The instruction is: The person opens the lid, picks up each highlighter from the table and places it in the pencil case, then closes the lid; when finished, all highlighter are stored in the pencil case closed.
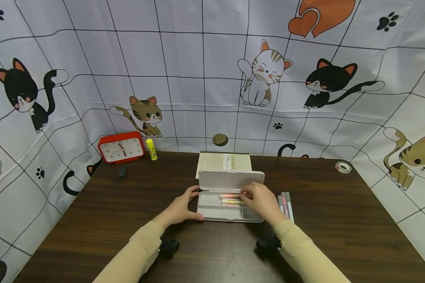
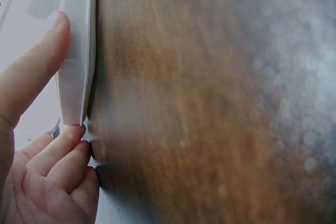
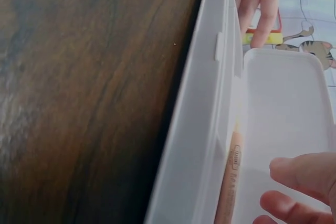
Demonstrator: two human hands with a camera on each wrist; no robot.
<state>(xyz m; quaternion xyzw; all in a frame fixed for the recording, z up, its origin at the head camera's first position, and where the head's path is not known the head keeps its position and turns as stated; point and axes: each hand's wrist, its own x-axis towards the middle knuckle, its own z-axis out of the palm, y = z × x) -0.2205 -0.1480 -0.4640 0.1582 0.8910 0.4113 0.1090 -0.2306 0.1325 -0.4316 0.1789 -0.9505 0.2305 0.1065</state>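
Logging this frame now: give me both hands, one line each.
Left hand: grips the end of the open pencil case.
Right hand: on a pen in the case; grip cannot be told.

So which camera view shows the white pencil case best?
The head view: the whole open pencil case shows, pens inside. The left wrist view shows only its end wall; the right wrist view shows its rim and tray.

The notebook (image 1: 224,162), at twelve o'clock behind the open pencil case (image 1: 230,196), bears the word "Gambit" along its right edge. The red clock (image 1: 121,148) at ten o'clock shows numerals 1 to 12. Print on a pen (image 3: 233,182) in the case is too small to read.
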